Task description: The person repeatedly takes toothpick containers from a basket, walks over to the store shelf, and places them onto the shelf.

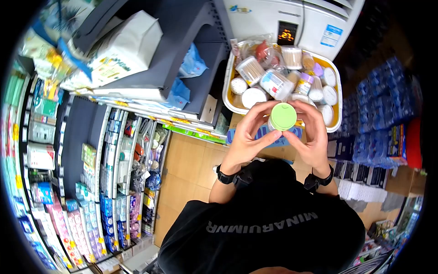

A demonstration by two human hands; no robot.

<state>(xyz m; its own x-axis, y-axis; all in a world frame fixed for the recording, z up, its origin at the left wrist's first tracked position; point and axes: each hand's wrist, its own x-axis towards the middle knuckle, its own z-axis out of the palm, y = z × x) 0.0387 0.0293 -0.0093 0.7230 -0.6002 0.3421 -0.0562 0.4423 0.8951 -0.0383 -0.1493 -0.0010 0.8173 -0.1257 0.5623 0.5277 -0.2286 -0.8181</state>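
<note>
Green-lidded container (pixel 283 116), one, clasped by left fingers (pixel 268 139) and right fingers (pixel 294 141), one basket (pixel 229 104)

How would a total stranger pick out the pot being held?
Find the white appliance, then the yellow-lined basket beside it. At the basket's near edge, the left hand and right hand hold a round container. Its light-green lid differs from the white lids and purple lids nearby.

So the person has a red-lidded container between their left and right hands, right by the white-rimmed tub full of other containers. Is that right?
Not quite: the lid is green, not red, as the head view shows. The container is indeed between the left hand and right hand, by the white-rimmed tub full of other containers.
</note>
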